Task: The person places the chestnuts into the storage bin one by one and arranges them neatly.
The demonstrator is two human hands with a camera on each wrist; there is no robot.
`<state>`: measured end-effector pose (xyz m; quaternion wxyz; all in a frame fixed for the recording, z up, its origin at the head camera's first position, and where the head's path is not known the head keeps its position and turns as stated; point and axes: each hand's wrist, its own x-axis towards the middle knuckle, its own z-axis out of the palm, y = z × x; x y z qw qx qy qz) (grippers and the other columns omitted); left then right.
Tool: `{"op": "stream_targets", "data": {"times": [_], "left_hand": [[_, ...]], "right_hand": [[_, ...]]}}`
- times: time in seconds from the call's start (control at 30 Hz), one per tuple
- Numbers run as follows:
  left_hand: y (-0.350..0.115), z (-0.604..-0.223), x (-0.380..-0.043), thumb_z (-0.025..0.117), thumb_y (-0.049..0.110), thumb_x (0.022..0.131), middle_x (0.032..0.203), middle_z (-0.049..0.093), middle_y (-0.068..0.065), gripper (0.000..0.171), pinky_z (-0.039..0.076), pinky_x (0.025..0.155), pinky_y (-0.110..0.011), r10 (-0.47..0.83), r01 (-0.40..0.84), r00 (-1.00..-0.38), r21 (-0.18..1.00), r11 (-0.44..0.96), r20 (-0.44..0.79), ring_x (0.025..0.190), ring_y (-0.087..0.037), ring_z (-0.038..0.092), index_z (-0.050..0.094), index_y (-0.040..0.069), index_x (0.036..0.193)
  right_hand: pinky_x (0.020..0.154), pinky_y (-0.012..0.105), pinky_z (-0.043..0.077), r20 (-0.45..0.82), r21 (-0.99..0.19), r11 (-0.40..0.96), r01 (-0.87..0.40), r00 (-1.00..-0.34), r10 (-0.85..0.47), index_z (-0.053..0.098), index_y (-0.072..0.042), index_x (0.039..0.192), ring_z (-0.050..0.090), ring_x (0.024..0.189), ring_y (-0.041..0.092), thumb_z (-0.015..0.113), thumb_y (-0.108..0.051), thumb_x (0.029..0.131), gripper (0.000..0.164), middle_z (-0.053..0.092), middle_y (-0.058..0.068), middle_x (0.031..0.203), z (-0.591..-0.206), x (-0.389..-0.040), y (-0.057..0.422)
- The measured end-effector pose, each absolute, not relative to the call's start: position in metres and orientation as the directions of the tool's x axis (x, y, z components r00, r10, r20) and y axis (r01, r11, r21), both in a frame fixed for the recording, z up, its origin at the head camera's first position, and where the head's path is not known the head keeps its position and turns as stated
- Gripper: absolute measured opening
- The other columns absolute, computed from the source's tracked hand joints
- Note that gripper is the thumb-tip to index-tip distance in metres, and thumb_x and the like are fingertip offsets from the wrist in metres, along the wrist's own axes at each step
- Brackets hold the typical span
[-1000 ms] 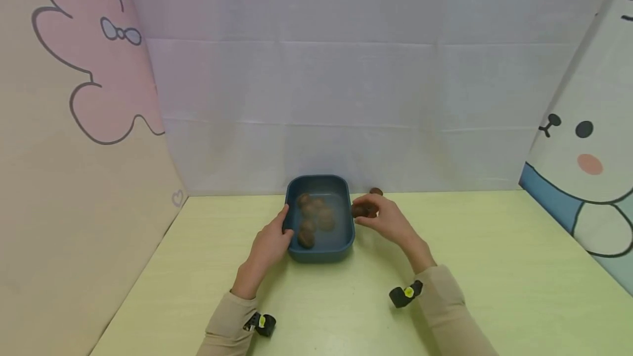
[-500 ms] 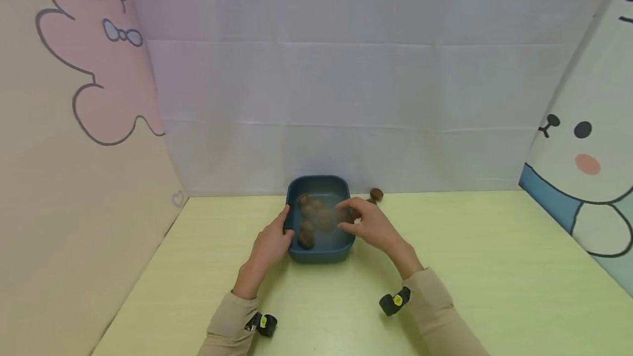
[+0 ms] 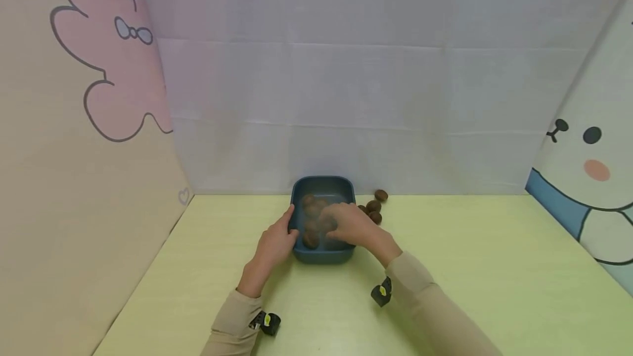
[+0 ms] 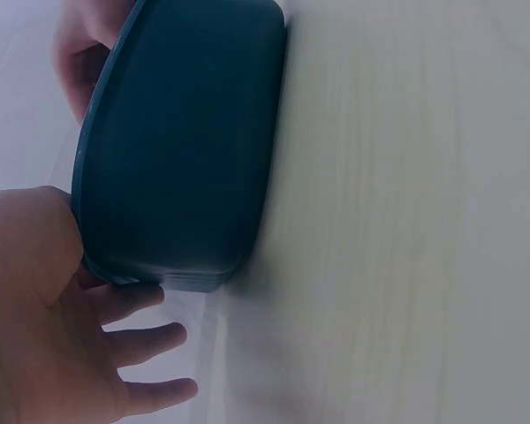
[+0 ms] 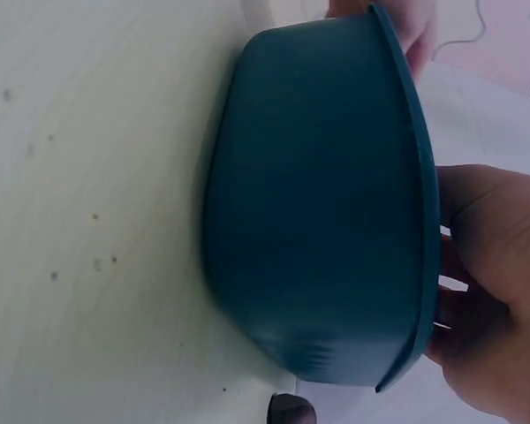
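A dark blue-green bin stands in front of the back wall, with several brown chestnuts on its floor. My left hand grips its left rim; in the left wrist view the thumb side lies at the edge and several fingers reach out past the end. My right hand has come over the right rim, its fingers curved down inside around a brown chestnut, blurred and largely covered. In the right wrist view the bin wall hides those fingertips. Several more chestnuts lie on the table beside the bin's right side.
The pale yellow-green table meets a white cloth wall right behind the bin. Cartoon-printed panels close off the left and right sides. A single chestnut shows by the bin's lower end in the right wrist view.
My right hand has moved left from the chestnuts on the table, over the rim and into the bin, uncovering the chestnuts on the right. My left hand has stayed on the rim.
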<state>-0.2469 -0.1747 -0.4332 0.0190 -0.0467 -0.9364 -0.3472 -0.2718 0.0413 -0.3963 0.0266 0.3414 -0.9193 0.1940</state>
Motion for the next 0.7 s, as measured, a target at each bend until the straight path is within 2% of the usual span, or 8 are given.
{"op": "stream_targets", "data": {"times": [0.13, 0.33, 0.43, 0.5, 0.6, 0.7], "left_hand": [[-0.175, -0.434, -0.248, 0.050, 0.015, 0.096, 0.076, 0.054, -0.006, 0.065, 0.026, 0.044, -0.025, 0.072, 0.102, -0.995, 0.644, 0.758, 0.073, 0.044, -0.011, 0.026, 0.030, 0.015, 0.158], [-0.174, -0.432, -0.248, 0.049, 0.015, 0.096, 0.072, 0.050, -0.004, 0.065, 0.026, 0.045, -0.026, 0.075, 0.103, -0.995, 0.640, 0.761, 0.071, 0.045, -0.012, 0.027, 0.030, 0.015, 0.158], [-0.174, -0.433, -0.248, 0.050, 0.015, 0.096, 0.072, 0.050, -0.004, 0.064, 0.027, 0.045, -0.026, 0.075, 0.105, -0.994, 0.640, 0.761, 0.074, 0.045, -0.012, 0.027, 0.030, 0.015, 0.158], [-0.174, -0.433, -0.248, 0.050, 0.016, 0.096, 0.071, 0.049, -0.004, 0.065, 0.026, 0.046, -0.026, 0.070, 0.098, -0.995, 0.638, 0.764, 0.070, 0.046, -0.012, 0.027, 0.030, 0.016, 0.158], [-0.174, -0.434, -0.248, 0.049, 0.016, 0.096, 0.071, 0.049, -0.003, 0.065, 0.026, 0.045, -0.027, 0.069, 0.101, -0.995, 0.633, 0.768, 0.075, 0.046, -0.012, 0.027, 0.030, 0.016, 0.158], [-0.174, -0.434, -0.248, 0.049, 0.016, 0.095, 0.073, 0.050, -0.003, 0.065, 0.027, 0.046, -0.027, 0.068, 0.101, -0.995, 0.633, 0.768, 0.077, 0.046, -0.013, 0.028, 0.030, 0.016, 0.158]], "right_hand": [[0.081, 0.040, 0.051, 0.084, -0.314, 0.714, -0.626, -0.767, -0.636, 0.070, -0.019, 0.103, 0.065, 0.090, 0.019, 0.081, -0.017, 0.081, 0.025, 0.069, -0.005, 0.099, -0.398, -0.276, 0.032], [0.089, 0.048, 0.050, 0.033, -0.326, 0.718, -0.615, -0.766, -0.642, 0.065, -0.017, 0.110, 0.063, 0.100, 0.024, 0.081, -0.015, 0.082, 0.032, 0.065, 0.001, 0.110, -0.400, -0.275, 0.029], [0.088, 0.044, 0.050, 0.065, -0.376, 0.680, -0.630, -0.750, -0.659, 0.066, -0.015, 0.110, 0.062, 0.099, 0.023, 0.079, -0.013, 0.083, 0.029, 0.066, 0.001, 0.110, -0.397, -0.274, 0.034], [0.092, 0.044, 0.048, 0.109, -0.394, 0.647, -0.653, -0.732, -0.673, 0.068, -0.014, 0.109, 0.062, 0.099, 0.022, 0.076, -0.012, 0.085, 0.026, 0.067, 0.002, 0.108, -0.394, -0.275, 0.039], [0.096, 0.046, 0.046, 0.184, -0.398, 0.610, -0.685, -0.711, -0.679, 0.071, -0.012, 0.107, 0.063, 0.100, 0.023, 0.072, -0.012, 0.088, 0.019, 0.069, 0.003, 0.107, -0.388, -0.277, 0.050], [0.094, 0.046, 0.047, 0.256, -0.373, 0.614, -0.696, -0.713, -0.653, 0.072, -0.010, 0.107, 0.064, 0.100, 0.024, 0.071, -0.012, 0.090, 0.017, 0.070, 0.003, 0.106, -0.380, -0.280, 0.064]]}}
